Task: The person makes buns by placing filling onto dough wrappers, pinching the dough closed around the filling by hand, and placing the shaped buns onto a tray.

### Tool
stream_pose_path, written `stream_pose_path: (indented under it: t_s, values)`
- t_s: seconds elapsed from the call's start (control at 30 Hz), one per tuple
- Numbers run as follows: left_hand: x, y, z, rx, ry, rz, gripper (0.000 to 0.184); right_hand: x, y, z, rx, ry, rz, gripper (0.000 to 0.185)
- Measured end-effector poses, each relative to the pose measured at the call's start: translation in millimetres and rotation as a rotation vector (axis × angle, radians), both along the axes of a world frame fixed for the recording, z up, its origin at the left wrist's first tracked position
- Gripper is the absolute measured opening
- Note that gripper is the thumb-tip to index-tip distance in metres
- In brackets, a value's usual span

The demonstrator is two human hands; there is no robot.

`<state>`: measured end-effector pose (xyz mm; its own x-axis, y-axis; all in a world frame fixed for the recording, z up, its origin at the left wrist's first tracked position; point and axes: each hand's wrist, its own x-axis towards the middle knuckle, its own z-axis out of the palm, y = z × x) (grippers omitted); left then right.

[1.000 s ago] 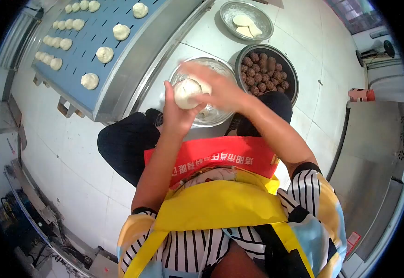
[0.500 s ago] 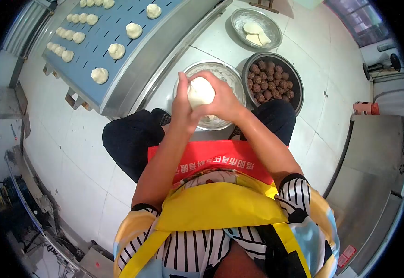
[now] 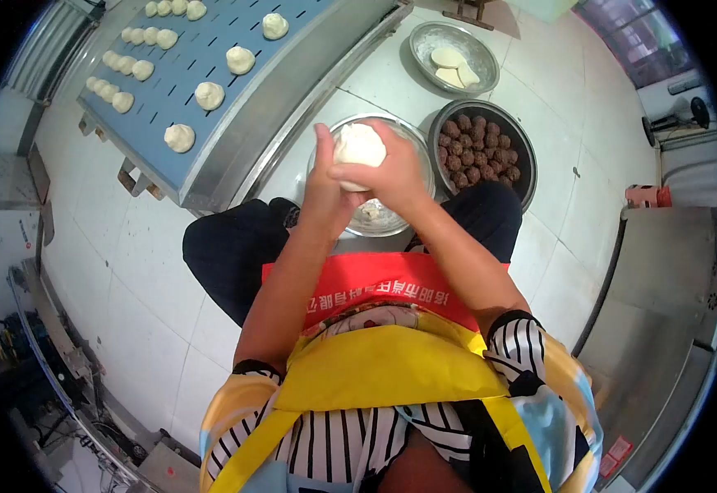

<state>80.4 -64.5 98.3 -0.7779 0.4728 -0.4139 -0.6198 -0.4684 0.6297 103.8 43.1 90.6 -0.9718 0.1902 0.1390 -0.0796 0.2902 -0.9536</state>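
Between my two hands sits a white dough ball, held above a metal bowl. My left hand cups it from the left and below, with the thumb pointing up. From the right, my right hand wraps round the ball, its thumb lying across the near side. The metal bowl underneath has a floury inside and a small lump of dough near its front. To its right stands a dark-filled bowl of round brown filling balls. Flat dough discs lie in another metal bowl behind it.
At the upper left a blue slotted surface in a metal frame carries rows of dough balls. Metal cabinets line the right side. Machinery and cables stand at the lower left.
My right hand has shifted its grip, its thumb now lying across the dough ball. More of the ball's top shows, with a gathered, creased surface. The bowls stay in place.
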Motion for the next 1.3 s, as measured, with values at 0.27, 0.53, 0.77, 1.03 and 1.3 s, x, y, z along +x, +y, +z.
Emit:
stream_pose_path:
  t_s: [0.27,0.53,0.77,1.03,1.3]
  values:
    - [-10.7,-14.0,-11.8,0.191,-0.034,-0.170,0.068,-9.4,1.5,3.6,-0.145,-0.080,0.132,0.059]
    - [-10.8,-22.5,-15.6,0.093,0.133,-0.244,0.067,-10.5,3.8,18.9,-0.283,-0.236,0.242,0.055]
    - [-17.4,-35.5,-28.4,0.223,0.163,-0.378,0.067,-4.1,0.0,27.8,-0.055,-0.042,0.339,0.061]
    - [-10.0,-39.0,-30.8,0.352,0.179,-0.249,0.061,-1.9,-10.6,23.5,-0.070,0.000,0.249,0.057]
    - [-7.7,-28.3,-18.2,0.258,0.062,-0.190,0.068,-2.8,-6.6,22.7,-0.003,-0.035,0.226,0.054]
